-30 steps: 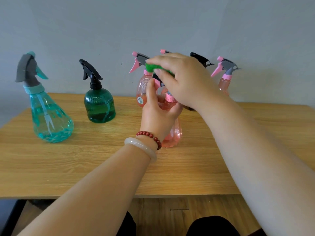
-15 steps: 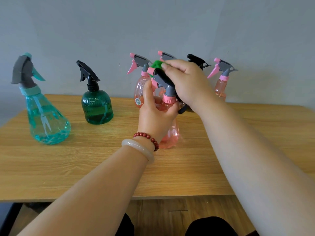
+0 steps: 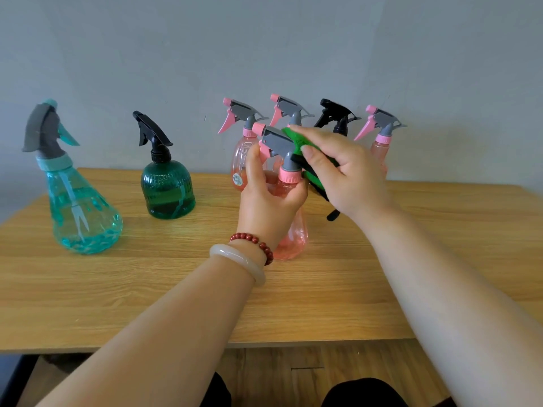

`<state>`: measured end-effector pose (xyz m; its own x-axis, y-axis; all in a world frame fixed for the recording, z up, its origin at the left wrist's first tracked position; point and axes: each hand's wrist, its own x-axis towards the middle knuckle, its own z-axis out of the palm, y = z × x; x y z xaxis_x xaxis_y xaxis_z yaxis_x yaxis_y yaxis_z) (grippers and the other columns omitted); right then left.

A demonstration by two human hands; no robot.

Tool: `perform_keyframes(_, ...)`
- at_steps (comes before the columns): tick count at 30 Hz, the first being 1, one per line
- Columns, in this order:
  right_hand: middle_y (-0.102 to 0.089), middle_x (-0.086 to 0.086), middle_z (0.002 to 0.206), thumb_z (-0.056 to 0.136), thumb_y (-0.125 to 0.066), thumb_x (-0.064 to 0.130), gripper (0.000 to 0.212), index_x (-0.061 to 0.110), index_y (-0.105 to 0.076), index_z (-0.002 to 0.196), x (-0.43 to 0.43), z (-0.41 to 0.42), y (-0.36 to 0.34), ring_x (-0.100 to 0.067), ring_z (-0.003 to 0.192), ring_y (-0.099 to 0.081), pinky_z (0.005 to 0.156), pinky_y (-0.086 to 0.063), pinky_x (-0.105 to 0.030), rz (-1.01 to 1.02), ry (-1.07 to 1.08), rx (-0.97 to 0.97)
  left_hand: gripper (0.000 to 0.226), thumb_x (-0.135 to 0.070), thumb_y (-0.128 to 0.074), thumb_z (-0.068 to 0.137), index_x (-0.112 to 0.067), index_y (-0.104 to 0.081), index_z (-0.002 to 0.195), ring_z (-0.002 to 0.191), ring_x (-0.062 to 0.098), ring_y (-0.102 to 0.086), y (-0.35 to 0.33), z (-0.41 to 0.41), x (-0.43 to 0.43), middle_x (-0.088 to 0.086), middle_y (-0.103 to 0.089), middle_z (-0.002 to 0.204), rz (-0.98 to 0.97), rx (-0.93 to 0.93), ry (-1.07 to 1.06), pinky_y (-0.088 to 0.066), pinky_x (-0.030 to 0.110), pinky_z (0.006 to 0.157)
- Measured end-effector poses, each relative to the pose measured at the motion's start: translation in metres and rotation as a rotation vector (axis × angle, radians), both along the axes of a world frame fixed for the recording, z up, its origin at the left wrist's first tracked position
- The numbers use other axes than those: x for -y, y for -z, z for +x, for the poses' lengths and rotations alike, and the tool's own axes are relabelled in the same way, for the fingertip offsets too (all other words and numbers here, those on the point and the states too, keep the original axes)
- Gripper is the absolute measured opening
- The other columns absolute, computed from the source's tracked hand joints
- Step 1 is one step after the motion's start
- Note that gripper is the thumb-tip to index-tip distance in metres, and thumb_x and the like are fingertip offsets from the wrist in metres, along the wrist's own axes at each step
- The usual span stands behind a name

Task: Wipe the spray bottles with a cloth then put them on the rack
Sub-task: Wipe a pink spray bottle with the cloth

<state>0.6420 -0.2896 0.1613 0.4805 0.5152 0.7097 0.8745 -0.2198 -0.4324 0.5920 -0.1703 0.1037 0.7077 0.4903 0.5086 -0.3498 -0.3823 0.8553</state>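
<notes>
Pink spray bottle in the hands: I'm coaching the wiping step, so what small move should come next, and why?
Probably slide the green cloth down off the grey trigger head onto the collar and body. The right hand holds it against the back of the head only, while the left hand grips the pink spray bottle by its shoulder, steadying it.

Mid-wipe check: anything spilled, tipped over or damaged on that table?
Nothing stands out. The left hand grips the pink bottle, the right hand presses the green cloth to its sprayer. Other bottles stand upright on the table; no spill shows. No rack is in view.
</notes>
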Motion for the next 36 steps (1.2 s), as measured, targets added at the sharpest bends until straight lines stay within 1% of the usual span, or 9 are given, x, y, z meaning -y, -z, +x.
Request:
perform_keyframes(6,-0.061,0.009,0.133,0.101,-0.051,0.021,0.035,0.022,-0.059,0.135,-0.024,0.001,-0.027,0.01,0.121,-0.043,0.098,-0.029,0.001,-0.157,-0.012,0.049,0.085,-0.021,-0.073,0.085,-0.021,-0.019,0.15,0.067,0.0,-0.059,0.0,0.0,-0.002,0.004,-0.066,0.09,-0.003,-0.011,-0.011,-0.045,0.012,0.063)
perform_keyframes(13,-0.058,0.009,0.134,0.102,-0.051,0.014,0.037,0.016,-0.055,0.138,0.0,-0.006,0.005,0.006,0.126,-0.048,0.103,-0.035,-0.008,0.026,-0.01,-0.012,0.074,-0.02,-0.073,0.085,-0.04,-0.023,0.136,0.068,-0.004,-0.06,-0.004,-0.004,-0.002,-0.002,-0.064,0.089,-0.007,0.001,0.019,-0.046,0.009,0.064)
perform_keyframes(20,-0.053,0.027,0.124,0.101,-0.052,0.013,0.035,0.013,-0.057,0.135,0.023,-0.008,0.027,0.021,0.118,-0.045,0.1,-0.034,-0.004,0.143,0.11,-0.034,0.108,-0.037,-0.081,0.077,-0.032,-0.007,0.156,0.075,0.009,-0.064,-0.006,-0.016,-0.015,0.0,-0.064,0.077,0.035,-0.025,-0.008,-0.052,0.017,0.077)
perform_keyframes(22,-0.052,0.026,0.125,0.1,-0.053,0.013,0.034,0.013,-0.058,0.134,0.025,-0.009,0.035,0.024,0.118,-0.043,0.1,-0.033,-0.003,0.153,0.146,-0.03,0.102,-0.041,-0.079,0.075,-0.03,-0.015,0.154,0.081,0.012,-0.067,-0.006,-0.021,-0.021,0.001,-0.069,0.083,0.029,-0.059,0.01,-0.054,0.021,0.084)
perform_keyframes(25,-0.054,0.022,0.126,0.1,-0.053,0.012,0.034,0.014,-0.059,0.133,0.022,-0.012,0.04,0.024,0.118,-0.043,0.099,-0.032,-0.002,0.155,0.163,-0.016,0.064,-0.039,-0.07,0.086,-0.031,-0.043,0.143,0.1,0.003,-0.066,-0.006,-0.03,-0.03,-0.006,-0.071,0.106,0.035,-0.133,0.094,-0.053,0.03,0.097)
perform_keyframes(27,-0.055,0.02,0.126,0.099,-0.053,0.012,0.034,0.013,-0.059,0.133,0.016,-0.015,0.041,0.023,0.118,-0.043,0.1,-0.032,-0.002,0.165,0.159,-0.001,0.045,-0.035,-0.062,0.094,-0.034,-0.052,0.138,0.108,-0.007,-0.057,-0.007,-0.037,-0.034,-0.009,-0.062,0.122,0.095,-0.174,0.107,-0.049,0.018,0.097)
perform_keyframes(30,-0.054,0.019,0.125,0.1,-0.053,0.011,0.034,0.011,-0.059,0.133,0.011,-0.018,0.037,0.025,0.116,-0.042,0.1,-0.032,-0.002,0.208,0.168,0.021,0.062,-0.034,-0.063,0.093,-0.035,-0.035,0.148,0.11,-0.017,-0.047,-0.013,-0.049,-0.035,-0.011,-0.044,0.135,0.075,-0.171,0.077,-0.043,0.007,0.09)
perform_keyframes(32,-0.056,0.015,0.125,0.099,-0.053,0.01,0.034,0.01,-0.059,0.133,0.006,-0.018,0.032,0.021,0.117,-0.044,0.101,-0.033,-0.004,0.236,0.18,0.057,0.075,-0.036,-0.068,0.089,-0.033,-0.027,0.152,0.12,-0.01,-0.046,-0.022,-0.053,-0.034,-0.012,-0.04,0.143,0.075,-0.088,0.05,-0.043,0.012,0.097)
perform_keyframes(36,-0.062,0.002,0.121,0.096,-0.057,0.006,0.032,0.005,-0.062,0.128,-0.008,-0.016,0.021,-0.003,0.116,-0.053,0.101,-0.036,-0.01,0.286,0.192,0.114,0.068,-0.038,-0.068,0.09,-0.027,-0.036,0.15,0.129,-0.002,-0.047,-0.053,-0.047,-0.025,-0.012,-0.047,0.145,0.076,-0.027,0.064,-0.048,0.026,0.104)
